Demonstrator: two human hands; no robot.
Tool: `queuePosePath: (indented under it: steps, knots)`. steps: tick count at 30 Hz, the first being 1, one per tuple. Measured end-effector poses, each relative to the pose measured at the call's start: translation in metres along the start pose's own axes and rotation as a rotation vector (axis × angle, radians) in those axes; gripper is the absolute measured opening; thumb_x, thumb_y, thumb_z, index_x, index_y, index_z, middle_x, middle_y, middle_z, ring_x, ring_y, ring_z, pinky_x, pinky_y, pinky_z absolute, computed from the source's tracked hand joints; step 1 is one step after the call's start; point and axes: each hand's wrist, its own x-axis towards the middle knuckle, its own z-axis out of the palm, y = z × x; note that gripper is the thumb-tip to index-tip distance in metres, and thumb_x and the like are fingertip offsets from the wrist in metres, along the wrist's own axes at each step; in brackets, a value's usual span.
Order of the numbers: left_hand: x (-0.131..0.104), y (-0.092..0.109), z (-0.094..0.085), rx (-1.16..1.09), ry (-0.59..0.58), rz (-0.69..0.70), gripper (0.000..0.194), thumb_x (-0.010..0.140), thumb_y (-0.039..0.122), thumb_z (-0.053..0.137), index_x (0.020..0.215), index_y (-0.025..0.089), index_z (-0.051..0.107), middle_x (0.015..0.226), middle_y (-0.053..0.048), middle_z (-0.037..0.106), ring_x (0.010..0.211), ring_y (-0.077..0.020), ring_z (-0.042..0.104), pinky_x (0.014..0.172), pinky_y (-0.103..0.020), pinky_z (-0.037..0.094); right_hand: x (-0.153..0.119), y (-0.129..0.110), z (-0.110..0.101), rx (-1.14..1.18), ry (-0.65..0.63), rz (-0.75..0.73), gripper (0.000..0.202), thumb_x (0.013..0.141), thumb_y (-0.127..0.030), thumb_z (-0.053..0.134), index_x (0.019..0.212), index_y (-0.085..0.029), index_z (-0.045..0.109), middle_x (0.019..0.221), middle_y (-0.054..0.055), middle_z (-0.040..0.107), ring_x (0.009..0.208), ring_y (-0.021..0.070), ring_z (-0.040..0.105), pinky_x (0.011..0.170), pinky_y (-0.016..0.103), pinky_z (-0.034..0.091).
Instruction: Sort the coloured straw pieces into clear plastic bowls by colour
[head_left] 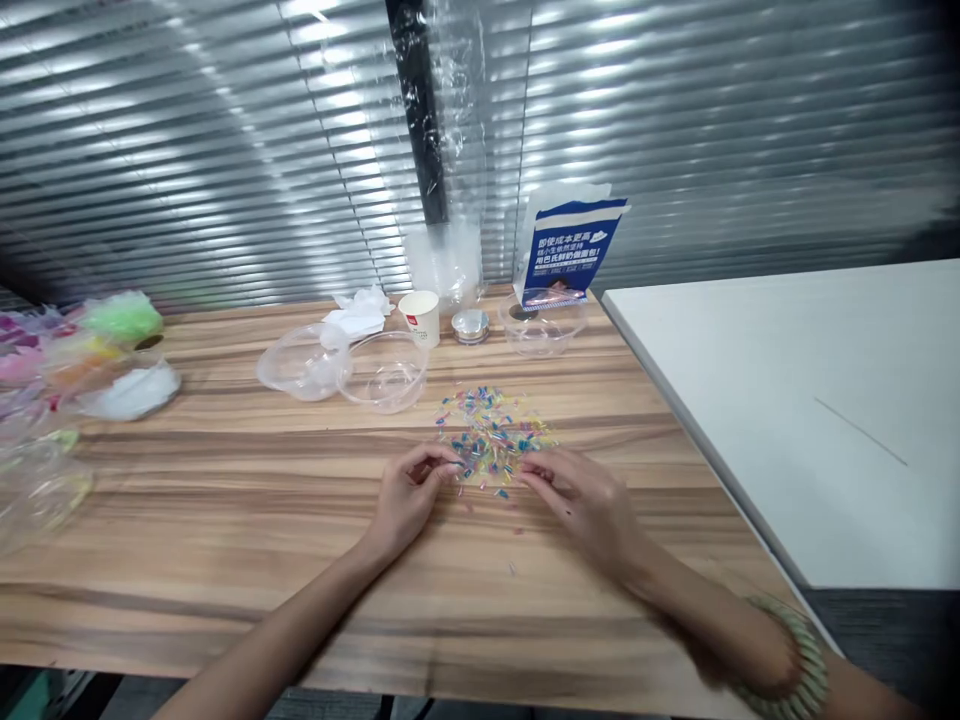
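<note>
Forearms point(322, 590) over table edge point(450, 686), pieces point(491, 435) between hands point(405, 495) point(592, 500)

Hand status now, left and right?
Left hand: curled at the colorful bits, left side; grip can't be told.
Right hand: curled at their right side; grip can't be told.

I identify two bare units: left hand point(405, 495) and right hand point(592, 505). The left forearm point(319, 600) and right forearm point(694, 605) are likewise bare. Fitted to the right forearm, well behind the fingertip grip: one thick, rounded, pale green band point(810, 662), ribbed crosswise. I cannot determine its material.
</note>
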Motion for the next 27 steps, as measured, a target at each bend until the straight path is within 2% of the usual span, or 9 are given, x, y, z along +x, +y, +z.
queuePosePath:
  steps: [4, 7, 10, 12, 14, 17, 19, 21, 27]
  knots:
    - [-0.001, -0.004, -0.003, 0.015, 0.097, 0.029, 0.014, 0.076, 0.031, 0.064, 0.074, 0.017, 0.067, 0.075, -0.004, 0.069, 0.073, -0.0164, 0.063, 0.070, -0.027, 0.050, -0.002, 0.012, 0.003, -0.073, 0.026, -0.016, 0.013, 0.088, -0.015, 0.050, 0.093, -0.018, 0.062, 0.081, 0.005, 0.069, 0.073, 0.0163, 0.066, 0.065, 0.028, 0.056]
    - [-0.003, -0.004, -0.005, 0.098, 0.191, 0.154, 0.015, 0.080, 0.030, 0.060, 0.074, 0.018, 0.067, 0.076, -0.004, 0.069, 0.075, -0.0164, 0.063, 0.071, -0.028, 0.049, -0.003, 0.021, 0.003, -0.105, 0.014, -0.051, 0.025, 0.089, -0.009, 0.044, 0.102, -0.018, 0.063, 0.093, 0.006, 0.069, 0.084, 0.0175, 0.066, 0.075, 0.032, 0.057]
    - [0.005, 0.003, -0.013, 0.245, 0.248, 0.330, 0.017, 0.083, 0.030, 0.057, 0.074, 0.019, 0.066, 0.073, -0.003, 0.068, 0.072, -0.0155, 0.061, 0.071, -0.028, 0.047, 0.002, 0.024, 0.002, -0.097, -0.084, -0.067, 0.029, 0.088, -0.007, 0.042, 0.105, -0.018, 0.062, 0.102, 0.008, 0.068, 0.094, 0.0188, 0.064, 0.083, 0.037, 0.055]
    - [0.020, 0.009, -0.024, 0.385, 0.294, 0.450, 0.018, 0.085, 0.029, 0.054, 0.074, 0.020, 0.064, 0.072, -0.002, 0.067, 0.071, -0.0149, 0.060, 0.072, -0.028, 0.046, 0.007, 0.023, 0.001, -0.090, -0.149, -0.095, 0.023, 0.088, -0.011, 0.046, 0.102, -0.017, 0.063, 0.099, 0.008, 0.067, 0.095, 0.0198, 0.061, 0.083, 0.039, 0.054]
    - [0.042, 0.013, -0.037, 0.519, 0.392, 0.541, 0.017, 0.087, 0.029, 0.053, 0.076, 0.020, 0.063, 0.075, -0.003, 0.067, 0.075, -0.0160, 0.059, 0.074, -0.029, 0.044, 0.010, 0.022, 0.002, -0.070, -0.228, -0.169, 0.017, 0.088, -0.014, 0.049, 0.095, -0.017, 0.064, 0.092, 0.007, 0.067, 0.091, 0.0197, 0.059, 0.082, 0.040, 0.052]
    - [0.076, 0.013, -0.056, 0.745, 0.526, 0.602, 0.018, 0.088, 0.028, 0.051, 0.077, 0.019, 0.062, 0.077, -0.005, 0.066, 0.082, -0.0199, 0.056, 0.078, -0.033, 0.041, 0.012, 0.020, 0.005, -0.058, -0.343, -0.288, 0.012, 0.086, -0.016, 0.052, 0.083, -0.016, 0.064, 0.085, 0.006, 0.063, 0.087, 0.0188, 0.054, 0.082, 0.039, 0.049]
    - [0.091, 0.009, -0.066, 0.887, 0.572, 0.572, 0.018, 0.088, 0.026, 0.050, 0.077, 0.018, 0.062, 0.076, -0.006, 0.065, 0.085, -0.0231, 0.054, 0.079, -0.036, 0.038, 0.011, 0.019, 0.007, -0.089, -0.378, -0.309, 0.011, 0.085, -0.018, 0.054, 0.078, -0.016, 0.063, 0.084, 0.006, 0.061, 0.086, 0.0190, 0.052, 0.084, 0.039, 0.046]
    - [0.097, 0.005, -0.073, 0.982, 0.568, 0.522, 0.020, 0.089, 0.026, 0.049, 0.076, 0.018, 0.061, 0.075, -0.007, 0.065, 0.087, -0.0245, 0.054, 0.078, -0.036, 0.036, 0.009, 0.018, 0.007, -0.125, -0.397, -0.305, 0.012, 0.084, -0.021, 0.056, 0.075, -0.016, 0.061, 0.085, 0.007, 0.060, 0.087, 0.0197, 0.051, 0.084, 0.040, 0.045]
    - [0.089, -0.001, -0.075, 1.079, 0.503, 0.468, 0.018, 0.089, 0.025, 0.049, 0.077, 0.018, 0.060, 0.075, -0.007, 0.065, 0.084, -0.0243, 0.052, 0.075, -0.035, 0.035, 0.010, 0.017, 0.003, -0.173, -0.435, -0.347, 0.010, 0.083, -0.025, 0.060, 0.078, -0.017, 0.062, 0.089, 0.007, 0.060, 0.091, 0.0216, 0.051, 0.087, 0.042, 0.043]
